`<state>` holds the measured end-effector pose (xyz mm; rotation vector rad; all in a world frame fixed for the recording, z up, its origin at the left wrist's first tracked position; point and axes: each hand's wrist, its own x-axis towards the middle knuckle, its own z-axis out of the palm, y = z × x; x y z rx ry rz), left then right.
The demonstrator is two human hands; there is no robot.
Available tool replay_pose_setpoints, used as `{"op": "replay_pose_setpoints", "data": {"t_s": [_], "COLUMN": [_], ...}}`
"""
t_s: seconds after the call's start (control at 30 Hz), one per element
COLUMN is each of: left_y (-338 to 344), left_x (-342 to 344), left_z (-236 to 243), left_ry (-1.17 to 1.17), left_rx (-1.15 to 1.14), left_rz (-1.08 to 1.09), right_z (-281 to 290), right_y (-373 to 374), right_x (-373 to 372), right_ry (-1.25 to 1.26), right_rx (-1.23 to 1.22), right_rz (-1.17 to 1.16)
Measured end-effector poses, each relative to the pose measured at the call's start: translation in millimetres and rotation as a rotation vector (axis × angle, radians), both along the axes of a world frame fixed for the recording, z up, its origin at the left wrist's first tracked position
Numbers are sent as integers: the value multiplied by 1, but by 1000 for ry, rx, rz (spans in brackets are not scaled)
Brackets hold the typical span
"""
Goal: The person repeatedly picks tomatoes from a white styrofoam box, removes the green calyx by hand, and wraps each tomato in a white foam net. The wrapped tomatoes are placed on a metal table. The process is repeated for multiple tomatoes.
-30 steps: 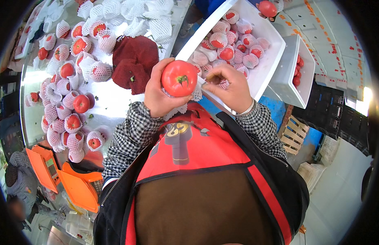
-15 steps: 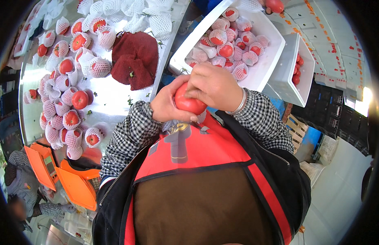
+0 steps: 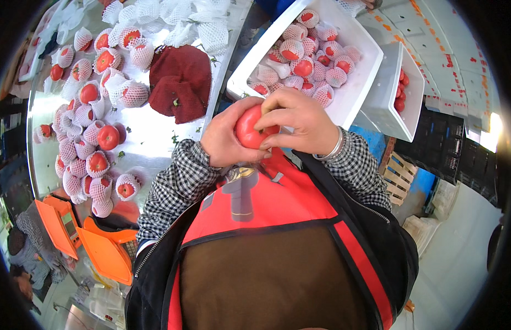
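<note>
A large bare red tomato (image 3: 247,130) is held in front of my chest, above the red apron. My left hand (image 3: 222,137) cups it from the left, with the thumb along its near side. My right hand (image 3: 306,122) grips it from the right, its bent fingers at the tomato's right side. Just beyond my hands stands a white foam box (image 3: 357,88) of tomatoes in foam nets (image 3: 302,67). On the metal table (image 3: 156,135) to my left lie many netted tomatoes (image 3: 97,161) and a dark red cloth (image 3: 181,82).
Loose white foam nets (image 3: 211,36) lie at the table's far end. Another foam box (image 3: 390,104) with bare tomatoes (image 3: 399,99) stands right of the first. Black crates (image 3: 431,137) and a wooden pallet (image 3: 399,173) are farther right. Orange plastic pieces (image 3: 104,253) and a person (image 3: 32,247) are at lower left.
My right hand has shifted right and nearer, its fingers going from the tomato's top to its right side. At the top right edge, a bare tomato has left the view.
</note>
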<state>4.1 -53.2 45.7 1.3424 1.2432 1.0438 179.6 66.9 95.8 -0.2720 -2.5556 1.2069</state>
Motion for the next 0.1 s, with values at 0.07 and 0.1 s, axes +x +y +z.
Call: {"op": "replay_pose_setpoints", "data": {"t_s": [0.07,0.1], "left_y": [0,0], "left_x": [1,2], "left_z": [1,2], "left_ry": [38,85], "left_rx": [22,61], "left_rz": [7,51], "right_z": [-5,-7], "right_y": [-3,-4], "right_x": [-2,-1], "right_ry": [25,3], "right_rx": [85,82], "right_rz": [2,-1]}}
